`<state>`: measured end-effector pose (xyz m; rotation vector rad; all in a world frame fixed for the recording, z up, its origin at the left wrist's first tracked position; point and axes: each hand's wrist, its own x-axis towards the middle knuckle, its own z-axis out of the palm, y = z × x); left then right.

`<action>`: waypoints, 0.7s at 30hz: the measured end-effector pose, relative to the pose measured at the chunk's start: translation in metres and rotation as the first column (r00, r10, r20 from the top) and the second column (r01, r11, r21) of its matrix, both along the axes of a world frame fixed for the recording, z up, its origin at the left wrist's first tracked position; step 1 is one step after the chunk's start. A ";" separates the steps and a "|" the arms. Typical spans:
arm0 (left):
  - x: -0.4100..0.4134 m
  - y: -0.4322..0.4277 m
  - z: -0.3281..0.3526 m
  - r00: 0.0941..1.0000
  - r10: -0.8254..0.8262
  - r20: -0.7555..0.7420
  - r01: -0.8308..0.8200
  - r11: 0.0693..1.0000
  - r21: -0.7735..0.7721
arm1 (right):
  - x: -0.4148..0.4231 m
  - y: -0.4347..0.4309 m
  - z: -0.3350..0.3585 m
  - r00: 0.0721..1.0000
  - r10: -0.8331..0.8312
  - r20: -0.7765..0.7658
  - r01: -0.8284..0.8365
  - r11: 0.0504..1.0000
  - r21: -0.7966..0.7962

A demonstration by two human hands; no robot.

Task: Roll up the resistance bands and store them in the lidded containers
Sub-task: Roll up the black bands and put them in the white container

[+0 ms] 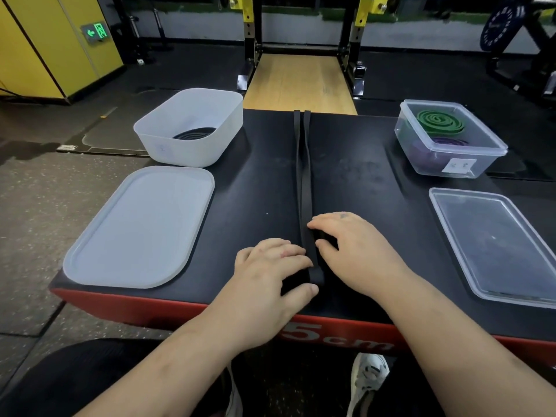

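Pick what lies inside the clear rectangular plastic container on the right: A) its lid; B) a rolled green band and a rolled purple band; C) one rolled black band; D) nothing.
B: the clear rectangular plastic container holds a rolled green band and, nearer the camera, a rolled purple band.

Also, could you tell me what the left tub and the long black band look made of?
Left tub: probably frosted translucent plastic; its milky walls glow softly. Black band: likely matte rubber or latex; it lies flat and limp, without shine.
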<state>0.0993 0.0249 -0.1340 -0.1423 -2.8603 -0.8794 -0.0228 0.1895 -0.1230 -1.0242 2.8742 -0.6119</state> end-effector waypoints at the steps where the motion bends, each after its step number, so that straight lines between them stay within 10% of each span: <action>1: -0.001 0.000 0.000 1.000 -0.002 0.002 0.002 1.000 0.002 | 0.002 0.001 0.000 1.000 0.010 0.000 -0.010 1.000 0.007; 11: -0.004 0.001 -0.001 1.000 0.007 0.003 -0.007 1.000 -0.019 | 0.042 0.040 0.017 0.956 0.174 0.237 -0.167 0.985 -0.049; 21: -0.006 0.000 0.003 0.999 0.046 0.024 -0.046 0.999 0.014 | 0.035 0.031 -0.001 0.985 0.114 0.128 -0.104 0.991 -0.082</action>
